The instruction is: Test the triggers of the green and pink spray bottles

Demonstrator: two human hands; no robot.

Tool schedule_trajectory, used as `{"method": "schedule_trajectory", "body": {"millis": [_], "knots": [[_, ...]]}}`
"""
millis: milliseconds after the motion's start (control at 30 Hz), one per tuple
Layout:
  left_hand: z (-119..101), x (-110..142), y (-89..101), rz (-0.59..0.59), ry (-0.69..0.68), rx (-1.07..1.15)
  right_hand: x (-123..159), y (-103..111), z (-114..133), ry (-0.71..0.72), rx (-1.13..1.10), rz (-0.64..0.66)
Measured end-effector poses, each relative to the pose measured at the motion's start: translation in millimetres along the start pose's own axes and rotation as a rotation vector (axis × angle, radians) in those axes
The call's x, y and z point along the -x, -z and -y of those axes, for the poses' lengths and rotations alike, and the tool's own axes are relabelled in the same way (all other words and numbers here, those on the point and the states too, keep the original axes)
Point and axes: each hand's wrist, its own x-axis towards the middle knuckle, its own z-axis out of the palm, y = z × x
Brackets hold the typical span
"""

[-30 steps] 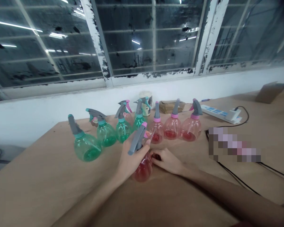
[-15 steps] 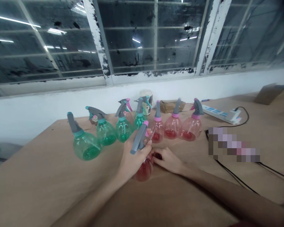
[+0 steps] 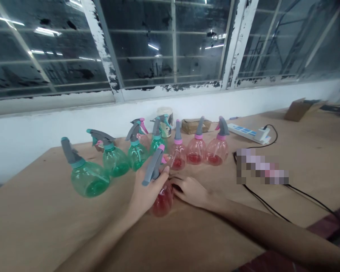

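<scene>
A red-tinted spray bottle (image 3: 163, 202) with a grey and pink spray head stands in front of me, with red liquid inside. My left hand (image 3: 150, 185) is closed around its neck, just under the spray head. At the bottle's right side, my right hand (image 3: 191, 190) has its fingers curled against the body; the fingertips are partly hidden behind it. Beyond my hands, several green spray bottles (image 3: 89, 179) with grey and teal heads stand on the left. Several pink spray bottles (image 3: 217, 151), holding a little red liquid, form a row on the right.
A white power strip (image 3: 246, 132) with a plug and black cable lies at the back right, beside a blurred-out item (image 3: 262, 164). Against the wall stand a white tub (image 3: 166, 121) and a brown cardboard box (image 3: 195, 126). An open carton (image 3: 297, 109) sits far right.
My view has turned slightly right, so everything appears shifted left. My right hand's fingers are a little straighter beside the bottle; my left hand keeps its grip.
</scene>
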Motion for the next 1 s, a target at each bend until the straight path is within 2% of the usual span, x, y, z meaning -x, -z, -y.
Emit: {"method": "schedule_trajectory", "body": {"millis": [200,700,867,1000], "knots": [[0.0,0.4,0.0,0.004,0.011,-0.031,1.2,3.1,1.0,0.041,0.028,0.033],[-7.6,4.5,4.6,-0.004,0.035,-0.025,3.3,-0.1,-5.4,0.06,-0.044,0.01],[-8.0,4.2,4.6,0.075,0.008,0.059,3.2,-0.2,-5.3,0.045,-0.054,0.011],[-7.6,4.0,2.9,0.04,0.001,-0.001,4.0,0.8,-4.2,0.033,-0.051,0.028]]}}
